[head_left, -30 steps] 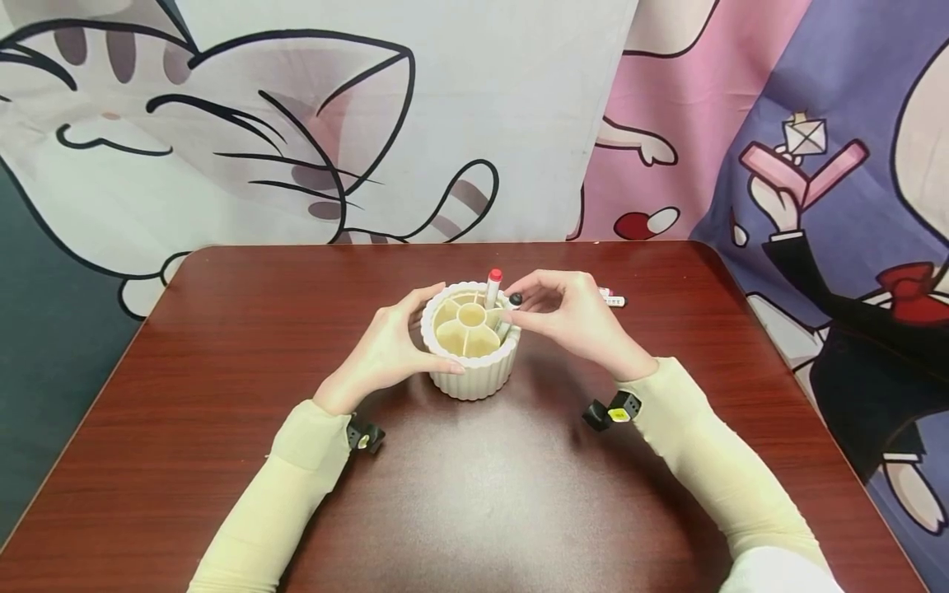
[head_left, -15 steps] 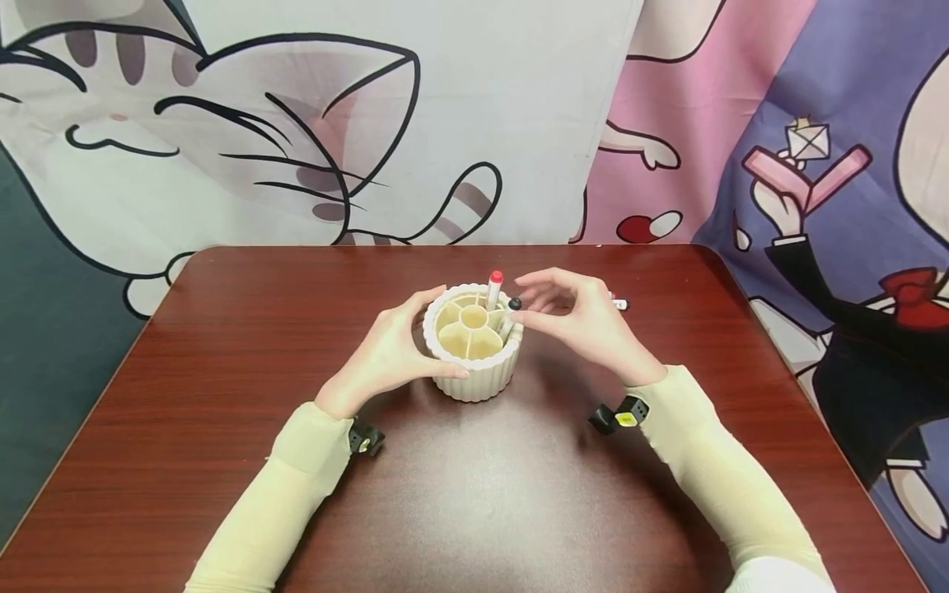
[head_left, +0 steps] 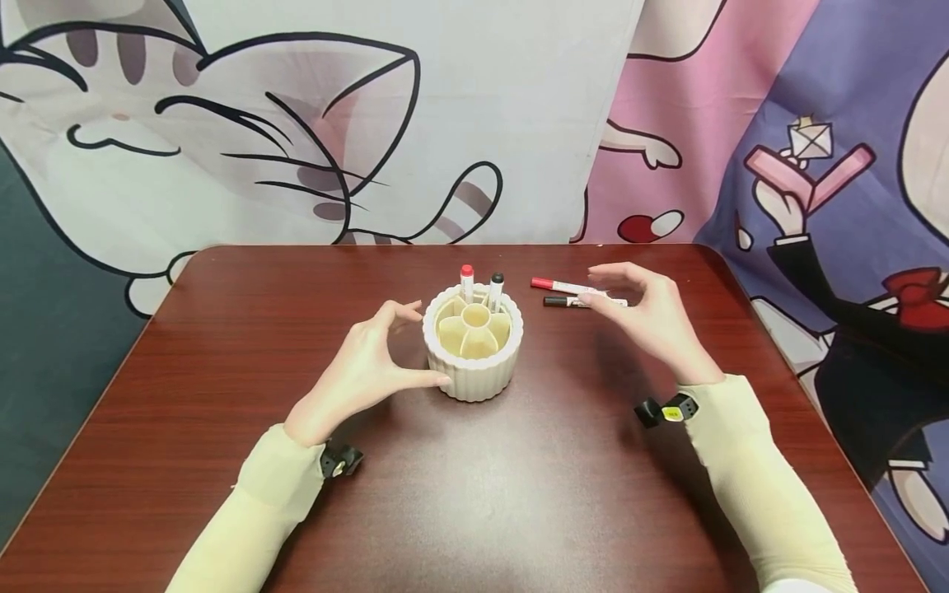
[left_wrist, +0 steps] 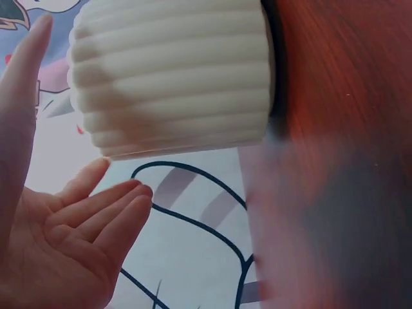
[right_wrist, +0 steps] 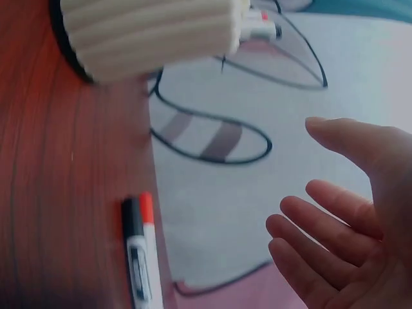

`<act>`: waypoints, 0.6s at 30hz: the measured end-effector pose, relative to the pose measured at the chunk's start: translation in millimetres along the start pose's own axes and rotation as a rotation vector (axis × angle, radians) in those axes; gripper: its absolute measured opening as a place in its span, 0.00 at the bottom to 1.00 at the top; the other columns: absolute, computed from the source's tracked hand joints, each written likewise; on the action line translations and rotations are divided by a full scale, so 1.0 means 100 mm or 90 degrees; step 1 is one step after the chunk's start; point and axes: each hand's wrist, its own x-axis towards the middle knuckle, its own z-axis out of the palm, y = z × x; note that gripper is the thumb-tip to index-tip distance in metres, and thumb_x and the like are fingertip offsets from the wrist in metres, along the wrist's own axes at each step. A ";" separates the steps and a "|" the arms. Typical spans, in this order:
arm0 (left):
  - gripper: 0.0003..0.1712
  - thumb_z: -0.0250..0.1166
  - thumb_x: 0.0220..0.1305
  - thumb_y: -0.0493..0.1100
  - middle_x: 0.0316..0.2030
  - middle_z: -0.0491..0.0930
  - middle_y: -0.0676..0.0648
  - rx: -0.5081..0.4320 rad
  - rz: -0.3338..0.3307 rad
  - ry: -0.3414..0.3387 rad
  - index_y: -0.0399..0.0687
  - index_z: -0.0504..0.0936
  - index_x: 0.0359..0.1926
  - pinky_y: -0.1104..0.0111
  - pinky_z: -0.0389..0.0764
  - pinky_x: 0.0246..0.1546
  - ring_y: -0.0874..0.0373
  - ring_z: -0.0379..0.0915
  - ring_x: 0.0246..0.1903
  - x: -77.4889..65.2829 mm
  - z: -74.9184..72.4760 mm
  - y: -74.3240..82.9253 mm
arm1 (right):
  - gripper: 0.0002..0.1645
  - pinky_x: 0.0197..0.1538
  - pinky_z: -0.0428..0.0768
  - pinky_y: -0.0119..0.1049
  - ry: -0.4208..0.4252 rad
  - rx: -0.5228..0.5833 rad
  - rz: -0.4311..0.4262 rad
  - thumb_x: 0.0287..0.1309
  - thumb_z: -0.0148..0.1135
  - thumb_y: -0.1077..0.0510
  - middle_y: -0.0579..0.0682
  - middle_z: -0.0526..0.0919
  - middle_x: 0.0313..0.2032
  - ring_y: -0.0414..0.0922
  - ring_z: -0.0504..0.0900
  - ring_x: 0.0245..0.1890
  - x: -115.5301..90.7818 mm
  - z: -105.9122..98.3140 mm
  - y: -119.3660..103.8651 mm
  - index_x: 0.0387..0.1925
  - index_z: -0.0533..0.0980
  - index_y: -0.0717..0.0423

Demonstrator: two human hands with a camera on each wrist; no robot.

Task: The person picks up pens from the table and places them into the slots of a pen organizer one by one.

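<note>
A cream, ribbed round pen holder (head_left: 474,377) with petal-shaped compartments stands upright on the table. A red-capped marker (head_left: 467,284) and a black-capped marker (head_left: 496,292) stand in its back compartments. At its left side is my left hand (head_left: 359,371), thumb and fingers spread; the left wrist view shows the fingers off the ribbed wall, while thumb contact is unclear. My right hand (head_left: 652,317), loosely bent and holding nothing, hovers over two markers lying on the table: a red one (head_left: 561,287) and a black one (head_left: 563,302). Its thumb partly covers their right ends in the head view.
The reddish-brown wooden table (head_left: 474,511) ends at a rounded far edge. Behind it hangs a cartoon-printed cloth (head_left: 519,107). A small black camera is strapped to each wrist.
My right hand has left the pen holder's black-capped marker and moved right. The holder has turned, bringing its markers toward the back. My left hand has loosened and drawn slightly left.
</note>
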 end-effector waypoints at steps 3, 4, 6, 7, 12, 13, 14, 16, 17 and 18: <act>0.54 0.85 0.39 0.61 0.65 0.75 0.48 -0.022 0.000 -0.001 0.47 0.70 0.64 0.59 0.75 0.61 0.53 0.76 0.59 0.03 0.04 -0.02 | 0.24 0.45 0.81 0.27 0.015 -0.034 0.021 0.57 0.76 0.44 0.43 0.86 0.47 0.42 0.86 0.42 0.02 -0.08 0.10 0.54 0.84 0.45; 0.57 0.85 0.40 0.62 0.65 0.75 0.48 -0.023 -0.001 -0.004 0.48 0.68 0.67 0.59 0.74 0.61 0.54 0.74 0.60 0.04 0.05 -0.03 | 0.25 0.45 0.80 0.27 0.018 -0.045 0.031 0.58 0.75 0.43 0.43 0.86 0.48 0.42 0.85 0.43 0.03 -0.11 0.14 0.54 0.84 0.46; 0.63 0.84 0.40 0.64 0.67 0.73 0.50 -0.026 -0.003 -0.015 0.48 0.64 0.73 0.58 0.73 0.63 0.56 0.72 0.63 0.08 0.09 -0.04 | 0.26 0.46 0.78 0.27 0.019 -0.063 0.049 0.58 0.75 0.41 0.45 0.86 0.50 0.43 0.85 0.46 0.05 -0.14 0.22 0.55 0.84 0.47; 0.65 0.83 0.40 0.65 0.68 0.71 0.50 -0.025 -0.004 -0.021 0.49 0.62 0.75 0.57 0.72 0.63 0.56 0.70 0.64 0.10 0.11 -0.04 | 0.27 0.47 0.78 0.27 0.019 -0.069 0.056 0.58 0.75 0.40 0.46 0.86 0.50 0.43 0.85 0.47 0.06 -0.16 0.26 0.55 0.84 0.47; 0.71 0.82 0.40 0.69 0.71 0.66 0.52 -0.037 -0.013 -0.043 0.54 0.54 0.80 0.54 0.68 0.66 0.58 0.64 0.67 0.17 0.20 -0.02 | 0.30 0.47 0.75 0.24 0.000 -0.093 0.089 0.58 0.74 0.40 0.52 0.85 0.53 0.49 0.84 0.52 0.13 -0.21 0.45 0.56 0.83 0.51; 0.72 0.82 0.39 0.69 0.72 0.65 0.53 -0.034 -0.013 -0.044 0.55 0.54 0.80 0.55 0.67 0.66 0.58 0.63 0.68 0.18 0.21 -0.02 | 0.29 0.47 0.75 0.25 -0.005 -0.099 0.092 0.58 0.74 0.41 0.53 0.85 0.53 0.49 0.83 0.52 0.14 -0.22 0.49 0.56 0.83 0.52; 0.72 0.82 0.39 0.69 0.72 0.65 0.53 -0.035 -0.012 -0.043 0.55 0.54 0.80 0.55 0.67 0.66 0.58 0.63 0.68 0.20 0.23 -0.01 | 0.29 0.48 0.75 0.26 -0.011 -0.105 0.097 0.58 0.75 0.42 0.54 0.85 0.53 0.49 0.83 0.52 0.15 -0.22 0.52 0.56 0.83 0.53; 0.73 0.83 0.38 0.69 0.72 0.64 0.53 -0.036 -0.007 -0.041 0.54 0.54 0.80 0.55 0.67 0.67 0.58 0.63 0.68 0.22 0.26 0.00 | 0.28 0.49 0.75 0.30 -0.021 -0.117 0.105 0.58 0.75 0.43 0.55 0.85 0.53 0.49 0.82 0.52 0.17 -0.24 0.59 0.56 0.83 0.53; 0.73 0.83 0.37 0.69 0.72 0.64 0.53 -0.039 -0.006 -0.039 0.53 0.54 0.80 0.55 0.67 0.66 0.57 0.64 0.67 0.23 0.28 0.00 | 0.28 0.49 0.74 0.32 -0.026 -0.121 0.110 0.58 0.76 0.44 0.55 0.85 0.52 0.49 0.82 0.52 0.18 -0.24 0.63 0.55 0.83 0.54; 0.74 0.83 0.37 0.69 0.72 0.65 0.53 -0.039 -0.005 -0.036 0.53 0.55 0.80 0.55 0.67 0.66 0.58 0.65 0.67 0.23 0.30 0.01 | 0.27 0.50 0.74 0.34 -0.030 -0.125 0.116 0.58 0.76 0.45 0.55 0.85 0.52 0.49 0.81 0.52 0.18 -0.24 0.66 0.55 0.83 0.54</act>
